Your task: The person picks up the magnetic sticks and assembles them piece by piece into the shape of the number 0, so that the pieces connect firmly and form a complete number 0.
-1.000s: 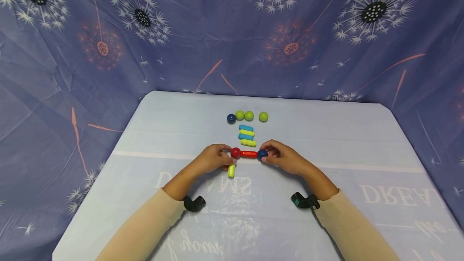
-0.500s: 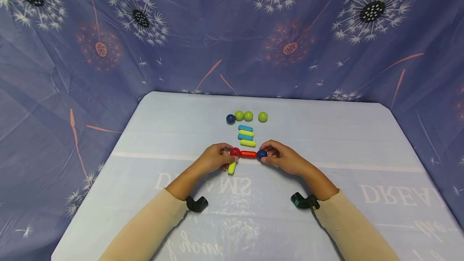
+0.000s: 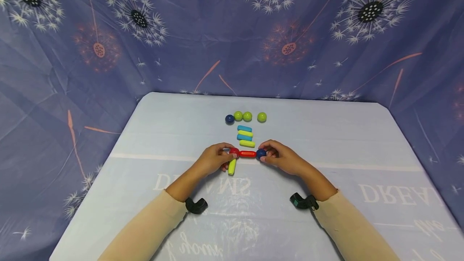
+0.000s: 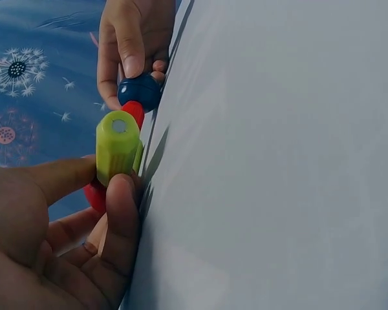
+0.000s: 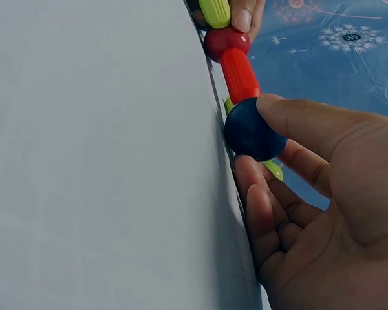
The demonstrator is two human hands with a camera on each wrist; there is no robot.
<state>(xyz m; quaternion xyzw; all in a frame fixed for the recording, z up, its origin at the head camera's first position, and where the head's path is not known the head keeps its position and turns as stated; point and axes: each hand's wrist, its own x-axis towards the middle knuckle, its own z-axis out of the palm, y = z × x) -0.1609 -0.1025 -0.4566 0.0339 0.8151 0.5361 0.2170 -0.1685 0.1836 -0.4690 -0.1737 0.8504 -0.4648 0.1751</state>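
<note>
A red stick (image 3: pixel 248 154) joins a red ball (image 5: pixel 227 44) at its left end to a dark blue ball (image 5: pixel 254 131) at its right end. My left hand (image 3: pixel 216 157) pinches the red ball between thumb and fingers. From that ball a yellow-green stick (image 4: pixel 118 147) points toward me, its free end showing a round silvery disc in the left wrist view. My right hand (image 3: pixel 280 157) grips the blue ball with thumb and fingers. In the head view the left fingers partly cover the red ball.
Behind the hands lie blue and yellow-green sticks (image 3: pixel 247 143) in a short stack of rows. Farther back, a second dark blue ball (image 3: pixel 230 119) and several green balls (image 3: pixel 262 117) form a line on the white-covered table (image 3: pixel 326 132). A dandelion-print cloth (image 3: pixel 203 31) hangs behind.
The left hand's thumb has shifted onto the red ball, covering more of it. The yellow-green stick has swung slightly and its free end has moved away from me. The right hand keeps its grip.
</note>
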